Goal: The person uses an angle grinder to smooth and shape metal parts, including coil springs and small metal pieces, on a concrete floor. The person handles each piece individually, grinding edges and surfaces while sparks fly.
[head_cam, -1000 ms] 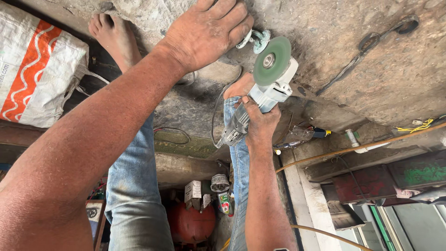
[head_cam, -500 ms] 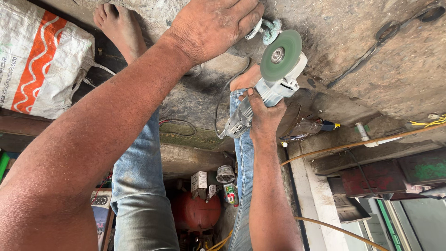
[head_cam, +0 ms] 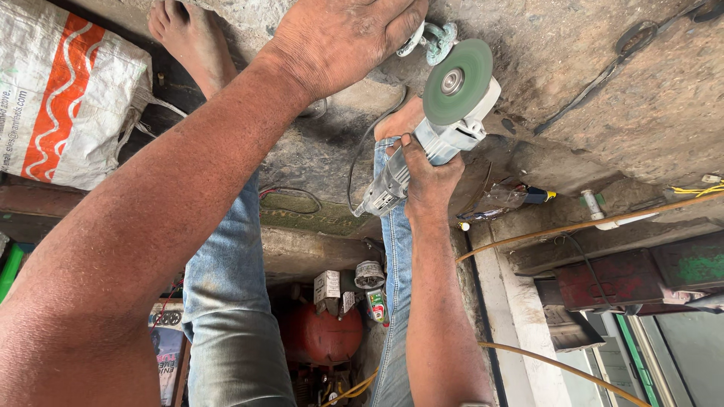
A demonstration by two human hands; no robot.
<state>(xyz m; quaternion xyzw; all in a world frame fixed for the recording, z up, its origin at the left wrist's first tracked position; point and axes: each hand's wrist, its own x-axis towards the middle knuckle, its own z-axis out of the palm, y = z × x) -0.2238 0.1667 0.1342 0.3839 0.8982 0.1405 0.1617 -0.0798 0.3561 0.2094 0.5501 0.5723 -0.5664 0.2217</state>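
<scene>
A worker's right hand (head_cam: 430,177) is wrapped tight around the grey body of an angle grinder (head_cam: 434,139), its green grinding disc (head_cam: 457,81) turned face-up toward the head camera and raised clear of the rough concrete floor (head_cam: 603,68). The grip closes fully on the tool's barrel, thumb over the top, wrist straight and forearm running up from the bottom of the view, a hold that appears chosen to keep the wheel steady and pointed away from the body. The left hand (head_cam: 343,41) reaches across from the near left, arm fully extended, palm down and fingers curled over a small pale metal fitting (head_cam: 431,38) just beyond the disc; how firmly it is gripped cannot be told, as the fingers hide most of it. The hand seems placed to pin the piece in place beside the wheel. The grinder's cord (head_cam: 362,158) loops back past the worker's jeans (head_cam: 226,301) and bare foot (head_cam: 188,38). A white woven sack with orange stripes (head_cam: 60,98) lies at left, a red tank (head_cam: 320,335) sits below between the legs, and a yellow hose (head_cam: 588,224) trails along the floor at right.
</scene>
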